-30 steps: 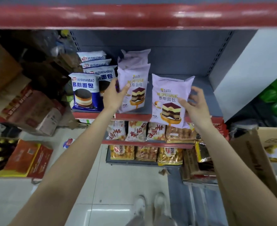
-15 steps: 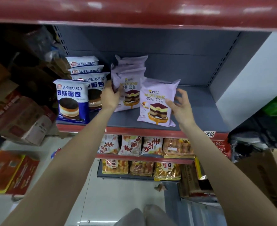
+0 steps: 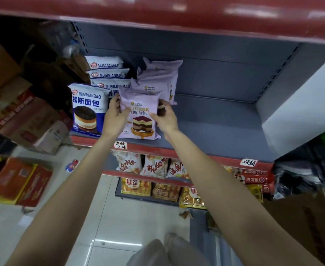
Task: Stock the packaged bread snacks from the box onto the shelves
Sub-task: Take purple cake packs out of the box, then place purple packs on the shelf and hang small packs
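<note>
A purple mousse bread packet [image 3: 140, 114] stands upright at the front of the grey shelf [image 3: 215, 131], in front of a row of like purple packets [image 3: 157, 79]. My left hand [image 3: 115, 118] grips its left edge and my right hand [image 3: 164, 118] grips its right edge. Blue-and-white bread packets [image 3: 88, 108] stand in a row just to the left. A brown cardboard box [image 3: 311, 223] sits at the lower right, its inside hidden.
The shelf's right half is bare grey up to a white wall [image 3: 301, 104]. A red shelf lip [image 3: 177, 8] hangs overhead. Lower shelves hold snack bags [image 3: 154, 166]. Cartons [image 3: 29, 120] are piled at the left on the tiled floor.
My right hand carried the purple packet left and set it in front of the purple row. My left hand moved from the row's front packet onto the new packet's left edge.
</note>
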Demonstrator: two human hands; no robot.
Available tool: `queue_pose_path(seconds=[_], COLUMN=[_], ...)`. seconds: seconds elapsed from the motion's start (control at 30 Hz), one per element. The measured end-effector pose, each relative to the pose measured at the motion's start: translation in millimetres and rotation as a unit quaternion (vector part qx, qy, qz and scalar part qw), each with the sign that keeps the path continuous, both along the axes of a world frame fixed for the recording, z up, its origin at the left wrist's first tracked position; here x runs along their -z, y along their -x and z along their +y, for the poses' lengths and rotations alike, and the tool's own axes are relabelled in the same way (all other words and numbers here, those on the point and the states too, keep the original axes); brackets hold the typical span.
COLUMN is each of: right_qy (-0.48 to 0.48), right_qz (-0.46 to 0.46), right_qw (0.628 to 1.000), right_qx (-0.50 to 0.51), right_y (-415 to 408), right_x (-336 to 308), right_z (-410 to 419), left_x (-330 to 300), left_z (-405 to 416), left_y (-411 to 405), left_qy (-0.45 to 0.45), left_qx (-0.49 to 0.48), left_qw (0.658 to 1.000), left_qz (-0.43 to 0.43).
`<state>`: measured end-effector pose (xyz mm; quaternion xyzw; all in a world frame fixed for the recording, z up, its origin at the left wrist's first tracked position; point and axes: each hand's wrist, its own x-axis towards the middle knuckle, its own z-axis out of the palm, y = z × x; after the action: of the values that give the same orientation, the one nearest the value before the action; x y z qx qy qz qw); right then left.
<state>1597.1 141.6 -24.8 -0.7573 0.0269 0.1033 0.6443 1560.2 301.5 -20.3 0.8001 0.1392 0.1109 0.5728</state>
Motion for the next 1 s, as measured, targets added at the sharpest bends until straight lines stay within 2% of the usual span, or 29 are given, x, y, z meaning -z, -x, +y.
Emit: queue_pose_path(seconds=[0.13,0.27,0.37,0.47,0.53,0.63,0.7,0.77,0.87,1.0], right_qy=[0.066,0.144,0.237,0.369,0.431,0.464,0.477,0.462,0.424,0.408], right_qz=[-0.032,-0.157,-0.239,-0.255,-0.234,-0.197,-0.173,-0.143,-0.117,-0.086], right_qw=[0.997,0.977,0.94,0.89,0.865,0.856,0.858,0.874,0.897,0.9], right_qx=[0.03,-0.001,-0.053,-0.084,-0.105,-0.112,-0.085,-0.046,0.031,0.123], right_y=[5.9,44.1,84.3,127.7,159.2,212.2,247.0,278.7,320.5,366.2], right_x=[-12.0,-33.6,-53.5,-73.4,-84.0,-94.5,-100.0,-105.2,-108.6,-104.6], right_z=[-7.0,-33.2,-64.5,-104.6,-135.1,-184.3,-216.6,-247.3,-294.2,-363.3], left_x=[-12.2,-31.6,-49.9,-68.1,-77.9,-82.4,-81.4,-81.4,-82.8,-86.6], left_z=[-3.4,-21.7,-46.7,-76.2,-96.3,-128.4,-155.6,-187.0,-239.4,-316.7], left_y=[16.5,45.4,68.7,91.1,103.6,117.4,127.4,140.9,164.7,197.4], left_qy=[-0.06,-0.138,-0.178,-0.191,-0.234,-0.311,-0.297,-0.24,-0.164,-0.116], left_qx=[-0.049,-0.063,0.036,0.154,0.25,0.403,0.481,0.536,0.571,0.583], left_qw=[0.997,0.986,0.98,0.965,0.932,0.85,0.815,0.802,0.799,0.798], left_qz=[-0.003,-0.07,-0.079,-0.097,-0.121,-0.133,-0.126,-0.11,-0.09,-0.096])
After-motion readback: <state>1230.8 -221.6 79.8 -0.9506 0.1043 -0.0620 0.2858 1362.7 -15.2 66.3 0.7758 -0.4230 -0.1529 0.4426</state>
